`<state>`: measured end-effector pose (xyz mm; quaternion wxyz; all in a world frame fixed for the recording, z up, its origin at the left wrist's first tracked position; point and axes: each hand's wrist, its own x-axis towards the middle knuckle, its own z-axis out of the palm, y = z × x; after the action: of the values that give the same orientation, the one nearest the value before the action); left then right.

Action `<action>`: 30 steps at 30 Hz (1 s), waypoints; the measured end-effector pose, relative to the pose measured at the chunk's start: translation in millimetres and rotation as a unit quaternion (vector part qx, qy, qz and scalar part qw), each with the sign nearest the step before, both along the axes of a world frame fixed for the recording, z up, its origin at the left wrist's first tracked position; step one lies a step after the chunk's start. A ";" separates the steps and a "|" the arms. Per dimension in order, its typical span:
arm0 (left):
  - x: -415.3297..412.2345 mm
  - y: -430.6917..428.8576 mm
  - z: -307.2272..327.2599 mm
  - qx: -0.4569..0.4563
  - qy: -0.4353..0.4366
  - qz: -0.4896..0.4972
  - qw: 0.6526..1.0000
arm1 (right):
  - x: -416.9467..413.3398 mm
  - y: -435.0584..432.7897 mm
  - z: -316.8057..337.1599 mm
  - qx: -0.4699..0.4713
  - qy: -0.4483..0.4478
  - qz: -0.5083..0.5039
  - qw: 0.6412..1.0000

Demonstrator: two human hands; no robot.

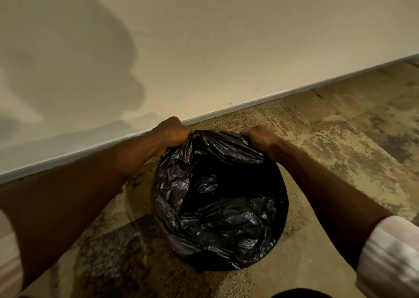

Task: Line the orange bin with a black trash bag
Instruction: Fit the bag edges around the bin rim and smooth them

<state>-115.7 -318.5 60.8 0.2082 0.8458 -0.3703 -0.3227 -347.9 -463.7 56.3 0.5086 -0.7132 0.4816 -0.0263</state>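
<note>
A black trash bag (pixel 217 202) is spread over a round bin that stands on the floor below me. The crinkled plastic drapes over the rim and down the sides, so none of the orange bin shows. My left hand (pixel 173 131) grips the bag's edge at the far left of the rim, fingers closed on the plastic. At the far right of the rim, my right hand (pixel 260 136) is closed on the bag's edge too. The two hands hold the far side of the bag's mouth bunched between them.
A pale wall (pixel 204 48) with a white baseboard (pixel 249 102) runs just behind the bin. The bin stands on a mottled, stained floor (pixel 340 127). Pale striped sleeves show at both lower corners.
</note>
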 end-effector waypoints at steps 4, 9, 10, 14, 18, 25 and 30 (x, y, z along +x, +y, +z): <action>-4.7 2.2 3.3 -0.071 -0.104 -0.004 0.992 | 8.1 -1.2 3.5 0.040 0.030 -0.008 0.999; -24.6 3.3 17.5 -0.170 -0.070 -0.150 0.971 | 9.9 -5.0 -1.7 0.038 0.015 -0.008 0.999; -26.7 2.0 16.9 -0.144 -0.083 -0.188 0.968 | 9.1 -6.5 -2.1 0.029 0.013 -0.002 1.000; -24.7 -0.2 7.8 -0.128 -0.118 -0.206 0.963 | 9.4 -11.9 -5.1 0.005 0.016 0.028 0.999; -18.3 5.0 4.5 -0.117 -0.131 -0.207 0.962 | 4.0 -5.8 -2.5 -0.094 -0.026 0.045 0.994; 2.3 28.1 7.2 0.005 -0.084 -0.129 0.988 | -28.9 2.3 6.8 -0.181 -0.111 -0.079 0.974; 16.9 47.1 8.2 0.049 0.003 -0.032 0.998 | -36.7 19.7 4.3 -0.129 -0.078 -0.033 0.988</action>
<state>-98.8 -271.3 69.0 0.1572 0.8420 -0.3803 -0.3490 -384.7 -444.0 60.6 0.4470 -0.7522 0.4566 -0.1611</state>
